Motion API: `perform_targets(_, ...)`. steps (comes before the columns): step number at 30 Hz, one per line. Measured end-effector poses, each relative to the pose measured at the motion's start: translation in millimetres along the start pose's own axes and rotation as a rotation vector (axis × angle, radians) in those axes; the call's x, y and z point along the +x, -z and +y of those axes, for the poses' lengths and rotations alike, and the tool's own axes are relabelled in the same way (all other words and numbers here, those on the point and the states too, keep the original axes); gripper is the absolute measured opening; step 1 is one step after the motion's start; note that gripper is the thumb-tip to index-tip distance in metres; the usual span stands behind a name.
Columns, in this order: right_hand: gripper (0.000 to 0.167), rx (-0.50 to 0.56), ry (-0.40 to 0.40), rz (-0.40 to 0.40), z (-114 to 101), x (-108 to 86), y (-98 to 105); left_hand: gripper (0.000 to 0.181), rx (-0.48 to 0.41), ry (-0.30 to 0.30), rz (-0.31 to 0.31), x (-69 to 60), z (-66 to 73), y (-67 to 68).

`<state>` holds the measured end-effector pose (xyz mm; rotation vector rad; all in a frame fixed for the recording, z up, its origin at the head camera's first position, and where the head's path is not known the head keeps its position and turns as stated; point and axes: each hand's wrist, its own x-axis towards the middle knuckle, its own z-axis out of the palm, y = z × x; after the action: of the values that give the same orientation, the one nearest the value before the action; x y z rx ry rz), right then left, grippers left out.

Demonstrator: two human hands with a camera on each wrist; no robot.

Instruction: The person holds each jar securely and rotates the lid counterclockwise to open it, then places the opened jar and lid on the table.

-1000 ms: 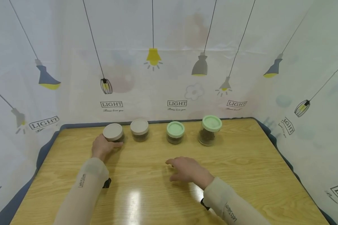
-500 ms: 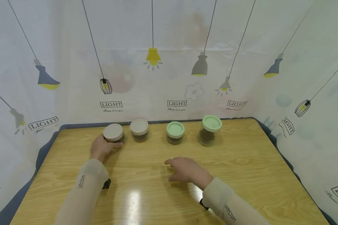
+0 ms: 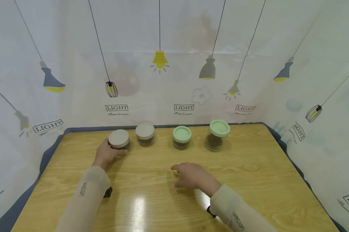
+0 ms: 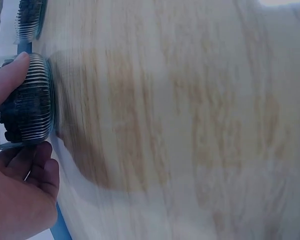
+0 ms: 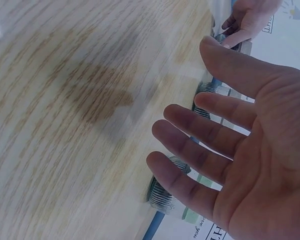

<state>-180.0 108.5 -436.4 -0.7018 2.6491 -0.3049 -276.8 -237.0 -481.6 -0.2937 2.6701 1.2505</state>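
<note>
Round the leftmost jar (image 3: 119, 139), a glass one with a greyish-white lid, my left hand (image 3: 106, 155) has its thumb on the near side. In the left wrist view the curled fingers hold this ribbed jar (image 4: 35, 100), which has dark pieces inside. A second white-lidded jar (image 3: 145, 134) stands just to its right. My right hand (image 3: 195, 175) hovers over the table, palm down and fingers spread, holding nothing. Beyond it are a short jar with a green lid (image 3: 182, 136) and a taller green-lidded jar (image 3: 217, 135) with dark contents.
The jars line up along the far edge of the wooden table (image 3: 151, 180). A pale cloth printed with hanging lamps (image 3: 160, 59) encloses the back and sides. A dark blue strip (image 3: 84, 129) borders the tabletop.
The left hand and its jar have shifted very slightly toward me, and the head view has turned a little. The right hand and the other jars keep their places.
</note>
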Motion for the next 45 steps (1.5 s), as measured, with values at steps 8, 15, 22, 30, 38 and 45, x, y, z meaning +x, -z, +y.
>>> perform_targets(8,0.06,0.0,-0.002,-0.007,-1,-1.7,0,0.108,-0.007,-0.022,-0.038,-0.9,-7.2,1.5)
perform_targets(15,0.06,-0.005,0.002,0.002,-1,-3.6,0,0.103,-0.012,-0.086,-0.061,-8.7,-7.4,1.8)
perform_targets(22,0.06,-0.005,0.0,-0.006,-2,-2.6,0,0.102,0.013,-0.147,-0.087,-15.8,-12.9,3.2)
perform_targets(30,0.06,0.005,-0.016,-0.016,-2,-3.6,0,0.098,0.026,-0.209,-0.119,-24.2,-19.7,2.7)
perform_targets(38,0.06,0.0,-0.008,-0.007,-2,-4.1,-1,0.104,0.037,-0.223,-0.139,-36.2,-23.6,2.1)
perform_targets(45,0.06,-0.003,0.002,0.004,-3,-3.0,-1,0.103,0.054,-0.291,-0.161,-44.2,-21.4,-10.2)
